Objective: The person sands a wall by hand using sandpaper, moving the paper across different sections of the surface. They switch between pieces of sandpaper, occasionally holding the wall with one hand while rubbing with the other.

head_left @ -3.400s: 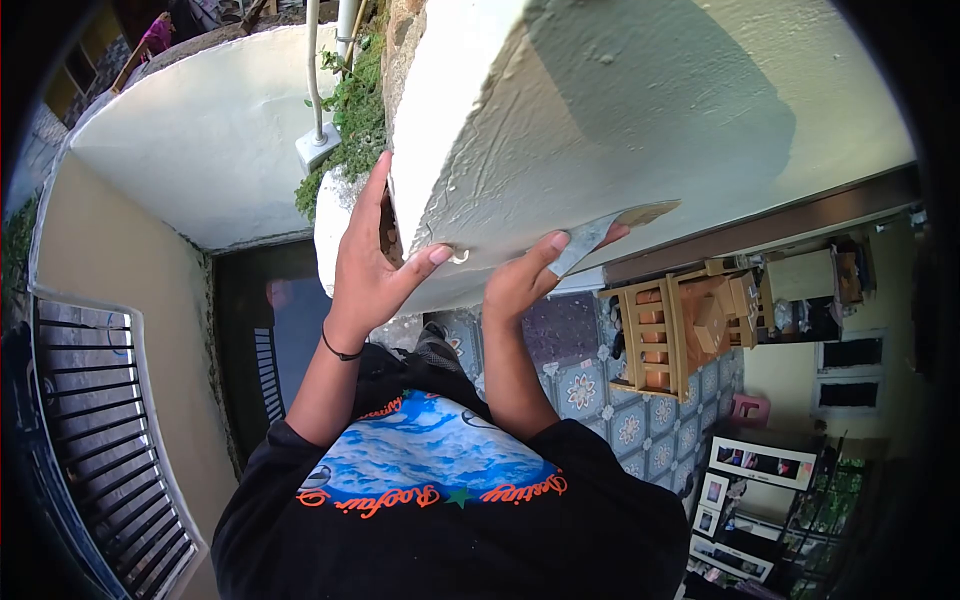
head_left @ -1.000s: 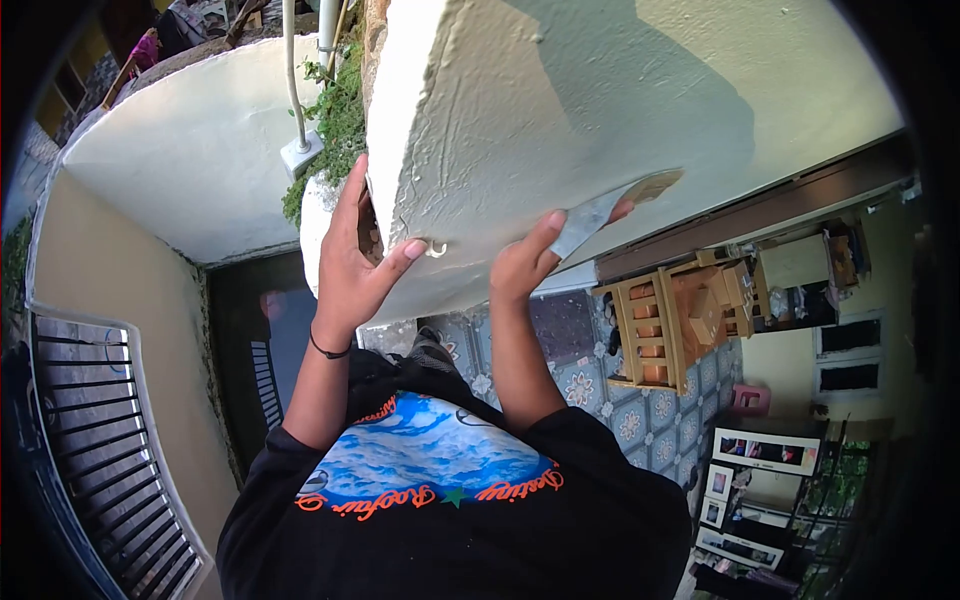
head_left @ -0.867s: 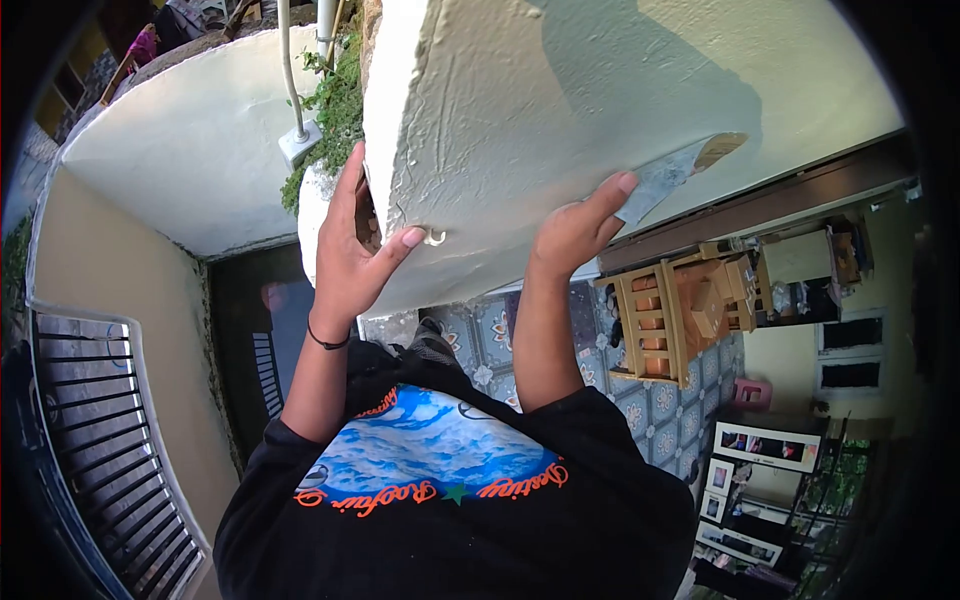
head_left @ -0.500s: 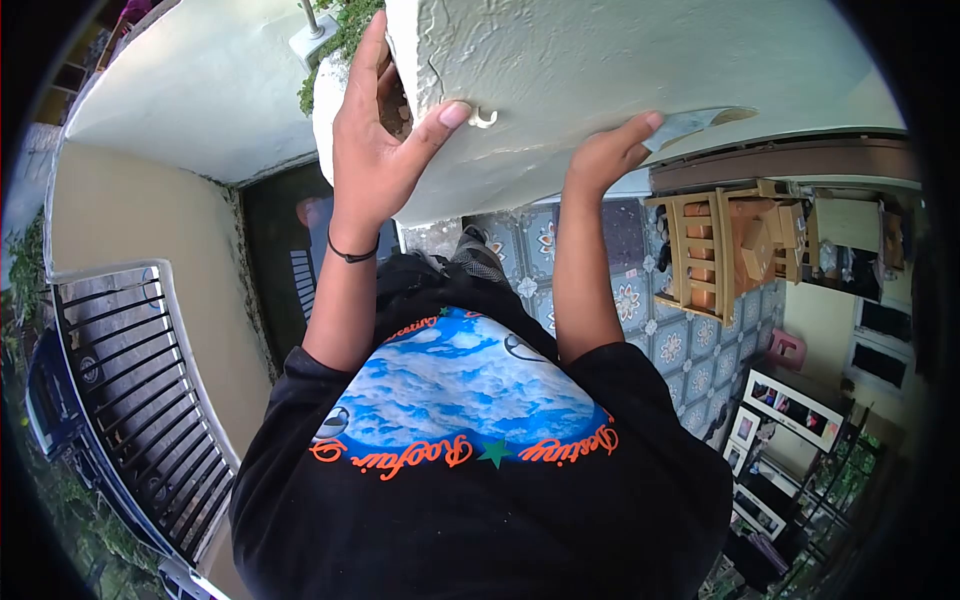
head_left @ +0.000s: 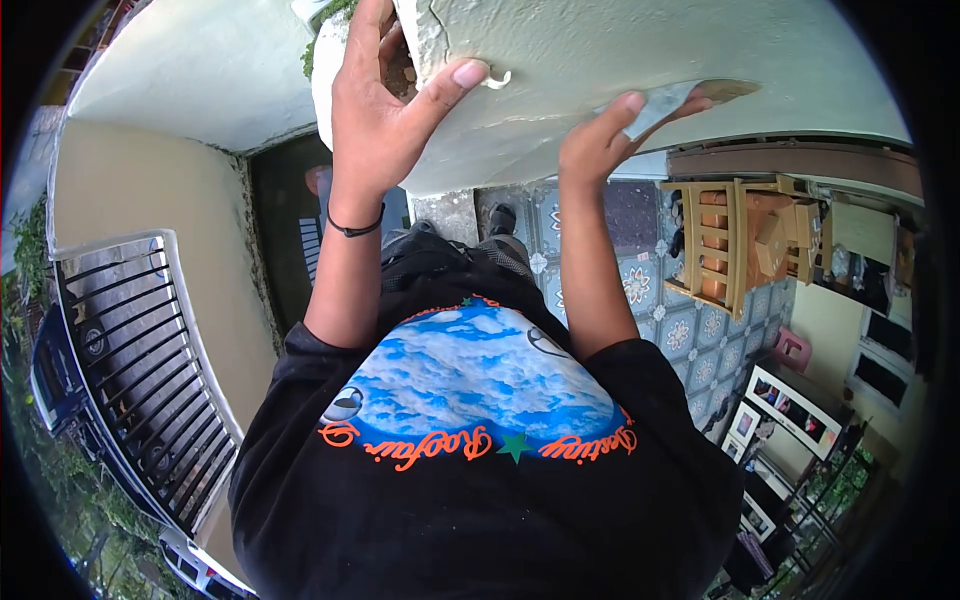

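your left hand [head_left: 385, 130] spread wide around the wall edge [head_left: 428, 40], near a pale hook [head_left: 502, 81], your right hand [head_left: 598, 148] holding a thin sheet [head_left: 662, 104]

- Left hand [head_left: 385, 130]: thumb on the wall [head_left: 620, 45], fingers spread at its edge.
- White hook [head_left: 502, 80]: just beside the left thumb's tip.
- Right hand [head_left: 600, 148]: grey sheet [head_left: 660, 104] between thumb and fingers.
- Wooden bench [head_left: 738, 250]: well below the right fingers.

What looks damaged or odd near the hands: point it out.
A thin, jagged crack marks the off-white painted wall near its edge, beside the left hand; it stands out because the surface by the right hand looks smoother.
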